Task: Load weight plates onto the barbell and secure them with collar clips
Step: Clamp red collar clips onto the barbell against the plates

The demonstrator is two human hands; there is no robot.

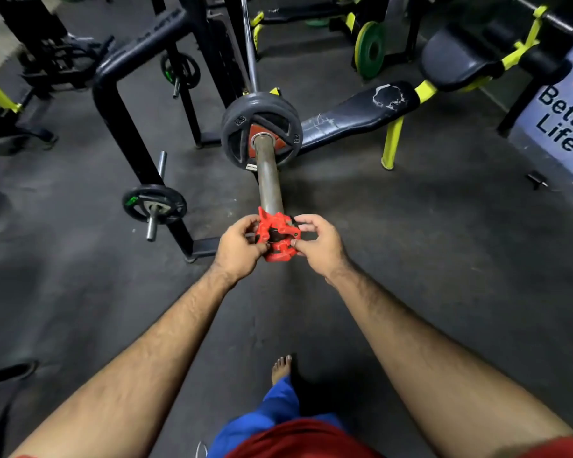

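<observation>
The barbell sleeve (268, 175) points toward me from the rack. Dark grey weight plates (260, 127) marked 2.5, with a red hub, sit at the far end of the sleeve. A red collar clip (277, 233) sits at the near tip of the sleeve. My left hand (238, 247) grips the clip's left side. My right hand (318, 243) pinches its right side with fingers and thumb. The sleeve's near end is hidden behind the clip.
A black rack frame (136, 140) with a small plate on a peg (154, 204) stands left of the bar. A black and yellow bench (358, 115) lies to the right. A green plate (370, 49) leans at the back. My bare foot (281, 368) is below.
</observation>
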